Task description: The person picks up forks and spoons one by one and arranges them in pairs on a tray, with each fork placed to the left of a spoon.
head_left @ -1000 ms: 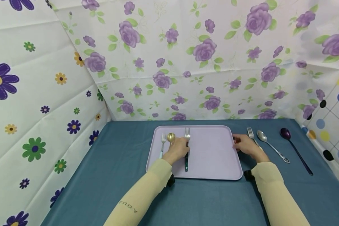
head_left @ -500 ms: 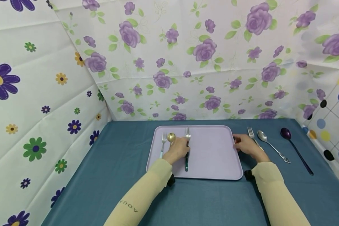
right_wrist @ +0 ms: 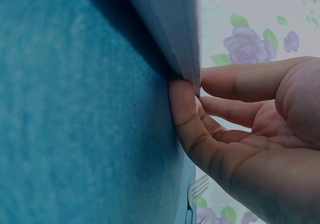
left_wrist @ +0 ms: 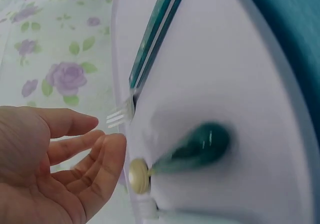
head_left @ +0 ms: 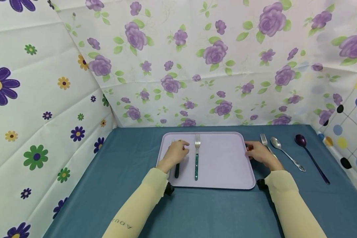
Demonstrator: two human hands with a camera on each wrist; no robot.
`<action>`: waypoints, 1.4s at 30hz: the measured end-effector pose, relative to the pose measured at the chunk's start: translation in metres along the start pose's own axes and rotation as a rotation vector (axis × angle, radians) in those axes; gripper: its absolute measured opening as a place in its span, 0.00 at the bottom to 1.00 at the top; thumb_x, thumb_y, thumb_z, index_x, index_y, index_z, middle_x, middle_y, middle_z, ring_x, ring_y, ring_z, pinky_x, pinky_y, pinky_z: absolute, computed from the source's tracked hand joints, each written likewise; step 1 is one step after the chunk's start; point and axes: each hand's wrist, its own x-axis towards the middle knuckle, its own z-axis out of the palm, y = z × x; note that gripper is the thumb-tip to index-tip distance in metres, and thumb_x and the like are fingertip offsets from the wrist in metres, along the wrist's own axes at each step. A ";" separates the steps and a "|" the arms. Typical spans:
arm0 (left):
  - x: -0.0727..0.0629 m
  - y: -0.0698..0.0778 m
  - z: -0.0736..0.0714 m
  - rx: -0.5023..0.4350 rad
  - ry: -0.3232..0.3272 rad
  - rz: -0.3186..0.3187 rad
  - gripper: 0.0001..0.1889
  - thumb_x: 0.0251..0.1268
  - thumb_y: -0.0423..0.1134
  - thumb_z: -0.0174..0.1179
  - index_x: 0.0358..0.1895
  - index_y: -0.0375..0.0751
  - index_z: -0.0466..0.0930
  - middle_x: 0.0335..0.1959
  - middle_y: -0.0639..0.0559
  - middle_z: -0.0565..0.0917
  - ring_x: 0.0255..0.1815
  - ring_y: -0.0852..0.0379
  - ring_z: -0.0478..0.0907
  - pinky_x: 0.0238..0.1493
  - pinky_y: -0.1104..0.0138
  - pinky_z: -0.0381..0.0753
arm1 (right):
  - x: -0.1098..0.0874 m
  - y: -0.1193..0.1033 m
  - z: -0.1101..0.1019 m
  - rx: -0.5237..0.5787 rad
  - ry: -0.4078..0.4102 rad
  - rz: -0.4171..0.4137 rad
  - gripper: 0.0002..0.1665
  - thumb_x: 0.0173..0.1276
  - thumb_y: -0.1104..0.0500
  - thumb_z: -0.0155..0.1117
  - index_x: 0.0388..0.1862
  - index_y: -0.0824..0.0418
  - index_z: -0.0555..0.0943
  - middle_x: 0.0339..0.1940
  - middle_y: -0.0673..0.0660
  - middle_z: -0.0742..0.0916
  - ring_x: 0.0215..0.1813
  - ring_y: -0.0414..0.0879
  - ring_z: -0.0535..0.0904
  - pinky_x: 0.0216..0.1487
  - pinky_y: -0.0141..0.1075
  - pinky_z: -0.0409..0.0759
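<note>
A lilac tray (head_left: 223, 162) lies on the table. My right hand (head_left: 258, 152) pinches its right rim between thumb and fingers, as the right wrist view shows. Above the tray's left part is my left hand (head_left: 176, 152), fingers loosely bent and holding nothing. Under it lies a gold spoon (left_wrist: 140, 176) with a dark green handle (head_left: 177, 171), its bowl hidden in the head view. A light-handled fork (left_wrist: 200, 217) lies left of the spoon, mostly covered by the hand in the head view. To the right, a fork with a speckled green handle (head_left: 196, 167) lies lengthwise.
Right of the tray lie a fork (head_left: 264, 139), a silver spoon (head_left: 276, 143) and a dark purple spoon (head_left: 301, 141) on the blue tablecloth (head_left: 220, 211). Floral cloth walls (head_left: 238, 72) rise behind and at the sides.
My left hand has let go of the gold spoon and shifted left, uncovering the green-handled fork and the spoon's handle end. My right hand stays at the tray's rim.
</note>
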 end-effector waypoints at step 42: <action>-0.008 -0.068 -0.042 0.033 0.113 -0.074 0.17 0.76 0.35 0.62 0.63 0.37 0.84 0.43 0.42 0.84 0.42 0.47 0.81 0.40 0.56 0.83 | -0.003 -0.004 0.002 -0.023 0.012 -0.011 0.35 0.71 0.72 0.58 0.74 0.84 0.62 0.38 0.63 0.78 0.42 0.53 0.79 0.42 0.43 0.86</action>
